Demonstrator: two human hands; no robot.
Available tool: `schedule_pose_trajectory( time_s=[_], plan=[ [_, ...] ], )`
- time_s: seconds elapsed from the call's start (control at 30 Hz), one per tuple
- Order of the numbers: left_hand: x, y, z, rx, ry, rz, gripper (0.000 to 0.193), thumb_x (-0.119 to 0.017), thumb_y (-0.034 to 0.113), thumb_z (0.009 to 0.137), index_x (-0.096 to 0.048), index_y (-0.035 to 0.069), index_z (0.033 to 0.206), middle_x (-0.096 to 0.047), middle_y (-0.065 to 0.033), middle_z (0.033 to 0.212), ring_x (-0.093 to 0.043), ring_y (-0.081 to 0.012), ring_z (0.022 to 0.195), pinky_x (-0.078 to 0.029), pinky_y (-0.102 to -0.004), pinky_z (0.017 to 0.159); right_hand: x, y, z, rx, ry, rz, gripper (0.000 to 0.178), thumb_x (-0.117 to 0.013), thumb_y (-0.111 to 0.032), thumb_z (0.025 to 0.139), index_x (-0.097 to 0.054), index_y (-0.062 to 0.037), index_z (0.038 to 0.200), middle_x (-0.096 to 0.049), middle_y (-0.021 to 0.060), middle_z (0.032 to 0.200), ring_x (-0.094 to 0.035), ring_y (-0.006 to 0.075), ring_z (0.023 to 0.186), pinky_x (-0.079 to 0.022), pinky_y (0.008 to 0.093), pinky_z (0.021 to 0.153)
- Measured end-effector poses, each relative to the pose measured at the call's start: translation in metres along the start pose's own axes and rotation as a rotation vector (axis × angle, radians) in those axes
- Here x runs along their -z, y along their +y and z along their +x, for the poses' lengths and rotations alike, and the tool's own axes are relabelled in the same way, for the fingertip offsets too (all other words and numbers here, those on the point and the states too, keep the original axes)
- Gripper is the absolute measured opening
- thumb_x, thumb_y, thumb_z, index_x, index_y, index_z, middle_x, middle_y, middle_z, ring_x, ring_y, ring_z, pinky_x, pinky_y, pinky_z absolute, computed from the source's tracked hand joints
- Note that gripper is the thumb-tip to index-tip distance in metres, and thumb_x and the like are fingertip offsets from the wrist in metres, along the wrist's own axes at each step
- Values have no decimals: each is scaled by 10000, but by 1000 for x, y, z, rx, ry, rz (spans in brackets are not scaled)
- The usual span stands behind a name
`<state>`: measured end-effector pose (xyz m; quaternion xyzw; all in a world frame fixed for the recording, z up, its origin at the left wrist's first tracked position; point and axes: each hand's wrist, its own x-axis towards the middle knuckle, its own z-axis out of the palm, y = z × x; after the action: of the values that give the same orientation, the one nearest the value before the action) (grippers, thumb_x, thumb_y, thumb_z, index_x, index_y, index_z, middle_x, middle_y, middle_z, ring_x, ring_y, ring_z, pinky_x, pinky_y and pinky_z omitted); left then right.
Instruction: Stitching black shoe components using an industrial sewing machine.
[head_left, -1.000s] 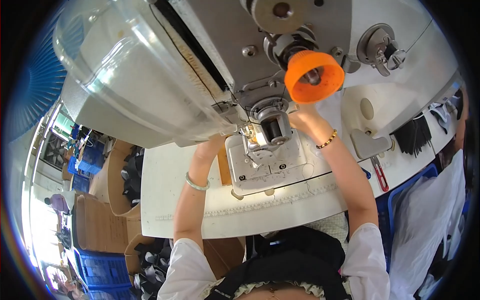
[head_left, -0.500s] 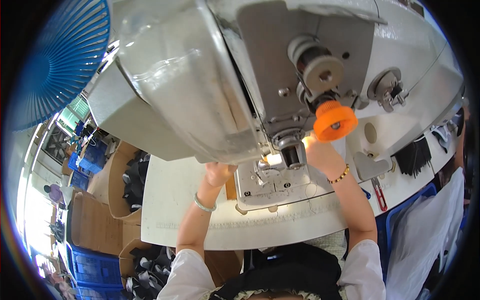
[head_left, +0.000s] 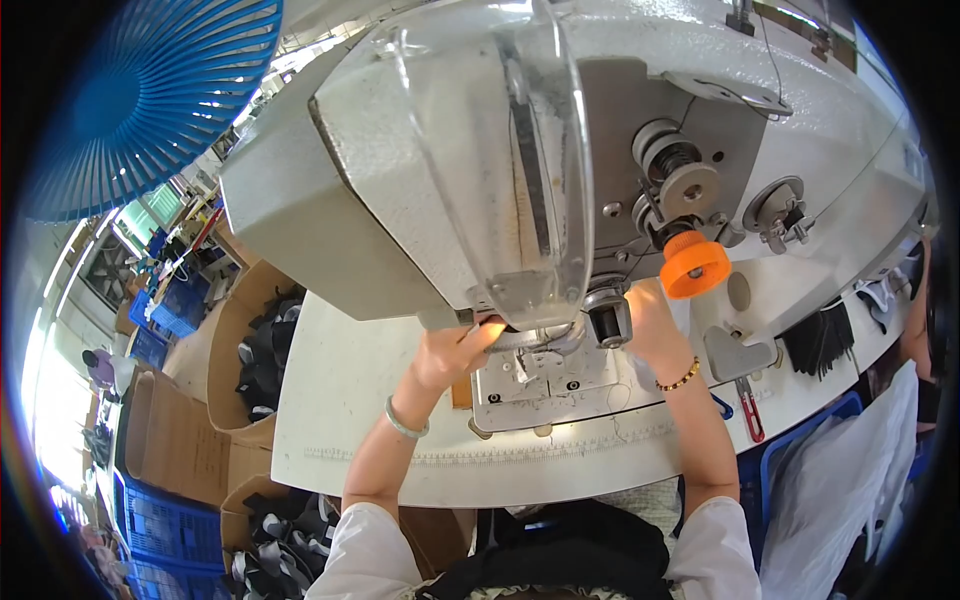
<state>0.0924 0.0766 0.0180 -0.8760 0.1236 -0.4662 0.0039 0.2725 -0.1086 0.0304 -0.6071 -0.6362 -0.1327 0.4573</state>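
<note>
A white sewing machine [head_left: 375, 160] fills the upper middle, with an orange knob [head_left: 695, 265] on its front. My left hand [head_left: 452, 352] is at the left of the needle area, under the edge of the machine head. Its thumb and fingers are closed together beside something dark that I cannot make out. On the other side, my right hand [head_left: 655, 328] reaches in behind a dark round machine part; its fingertips are hidden. Between the hands lies the metal base plate [head_left: 545, 385], set in the white table [head_left: 335, 400].
A red-handled tool [head_left: 751, 415] and a bundle of black strips [head_left: 820, 342] lie on the right. To the left stand cardboard boxes [head_left: 170, 425] with dark pieces and blue crates [head_left: 175, 525]. A blue fan [head_left: 150, 100] is at upper left, plastic sheeting [head_left: 840, 480] lower right.
The view has shifted, so the machine head sits further right and lower. My left hand's fingers have come into sight beside the needle area. The right hand stays behind the machine part.
</note>
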Motion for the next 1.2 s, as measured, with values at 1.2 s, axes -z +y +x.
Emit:
schedule_pose_trajectory(
  time_s=[1.2],
  plan=[
    [-8, 20, -7, -39, 177, 22, 432, -538, 32, 416, -650, 69, 832, -652, -44, 870, -604, -169, 674, -420, -225, 475, -2, -24, -11, 153, 165, -33, 298, -616, 87, 568, -617, -37, 839, -615, 70, 820, -582, 287, 824, -478, 373, 709]
  ],
)
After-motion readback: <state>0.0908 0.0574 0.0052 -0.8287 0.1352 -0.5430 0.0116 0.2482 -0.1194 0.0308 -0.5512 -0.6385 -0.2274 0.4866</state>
